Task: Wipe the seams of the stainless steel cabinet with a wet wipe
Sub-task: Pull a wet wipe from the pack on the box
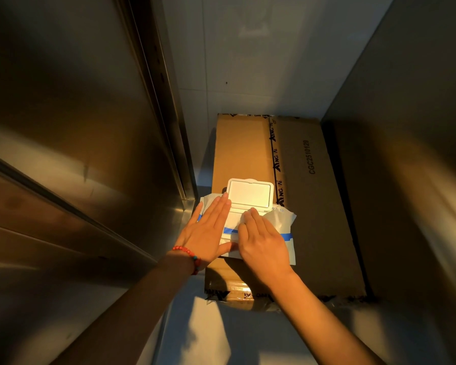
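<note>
Your left hand (208, 227) lay flat on the wet wipe pack (282, 230), lid (250, 193) raised; your right hand (263, 241) pinched a wipe (241, 222). The pack sat on the cardboard box's (313, 206) near-left edge, wedged between the stainless steel cabinet (77, 127) and a wall.

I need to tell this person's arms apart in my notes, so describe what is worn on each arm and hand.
The left hand has a bracelet of red beads at the wrist, with a few darker, teal-looking beads among them. The right hand wears nothing that shows: no ring, watch or glove. Both forearms are bare, with no sleeve in view.
</note>
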A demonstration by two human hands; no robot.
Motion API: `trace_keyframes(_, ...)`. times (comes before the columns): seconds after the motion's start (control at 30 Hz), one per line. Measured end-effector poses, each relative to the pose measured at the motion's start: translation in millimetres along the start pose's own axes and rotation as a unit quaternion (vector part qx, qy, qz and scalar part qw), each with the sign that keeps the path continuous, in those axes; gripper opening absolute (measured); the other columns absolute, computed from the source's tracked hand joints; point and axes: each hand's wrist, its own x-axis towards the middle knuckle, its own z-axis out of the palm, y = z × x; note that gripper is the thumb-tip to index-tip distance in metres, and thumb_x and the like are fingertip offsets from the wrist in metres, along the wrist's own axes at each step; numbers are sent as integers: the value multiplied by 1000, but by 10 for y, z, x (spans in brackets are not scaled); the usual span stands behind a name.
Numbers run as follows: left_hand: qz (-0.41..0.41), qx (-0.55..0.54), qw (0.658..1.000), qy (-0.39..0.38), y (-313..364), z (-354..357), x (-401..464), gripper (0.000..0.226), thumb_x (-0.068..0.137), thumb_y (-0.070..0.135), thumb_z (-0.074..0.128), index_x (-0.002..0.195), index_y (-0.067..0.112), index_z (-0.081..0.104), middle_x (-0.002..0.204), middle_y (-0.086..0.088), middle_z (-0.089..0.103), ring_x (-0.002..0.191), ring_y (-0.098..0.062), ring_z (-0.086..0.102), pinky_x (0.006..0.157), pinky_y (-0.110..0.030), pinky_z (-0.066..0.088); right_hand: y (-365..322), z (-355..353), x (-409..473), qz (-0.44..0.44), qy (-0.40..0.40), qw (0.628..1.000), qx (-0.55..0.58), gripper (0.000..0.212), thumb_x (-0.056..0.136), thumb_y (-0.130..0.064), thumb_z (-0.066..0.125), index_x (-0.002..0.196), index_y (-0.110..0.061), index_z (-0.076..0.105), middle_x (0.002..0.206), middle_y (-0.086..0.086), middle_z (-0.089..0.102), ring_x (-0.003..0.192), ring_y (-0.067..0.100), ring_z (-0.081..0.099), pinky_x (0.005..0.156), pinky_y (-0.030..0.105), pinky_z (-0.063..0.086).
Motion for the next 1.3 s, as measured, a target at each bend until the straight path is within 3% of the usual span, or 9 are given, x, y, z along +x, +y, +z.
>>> trace_keyframes(0.17,1,7,1000,-7,14,-21,-5,80,94,57,29,126,24,-36,154,-4,-23,142,-17,-18,116,-40,-9,-16,28,-15,32,-1,999,10,56,46,-29,94,89,0,74,92,17,72,89,28,70,73,34,59)
trace_keyframes(0.57,-10,6,1000,-15,38,-56,-17,80,93,58,29,126,23,-35,154,-4,-22,142,-17,-18,116,-39,-9,-2,76,-48,28,11,999,28,55,40,-30,95,83,-1,75,89,14,73,84,25,71,69,33,59)
trace_keyframes(0.8,-12,5,1000,-8,34,-34,-13,83,93,59,29,127,20,-36,155,-3,-22,142,-16,-18,117,-39,-9,-3,115,-82,13,57,997,49,53,41,-27,95,83,-1,75,87,14,73,82,24,72,68,31,57)
trace_keyframes(1.3,-10,-1,1000,-9,27,-35,-19,77,91,62,25,127,27,-34,154,-2,-22,142,-15,-18,116,-39,-11,9,56,-247,-32,94,993,67,53,44,-27,94,88,-3,76,92,13,73,85,23,71,72,32,56)
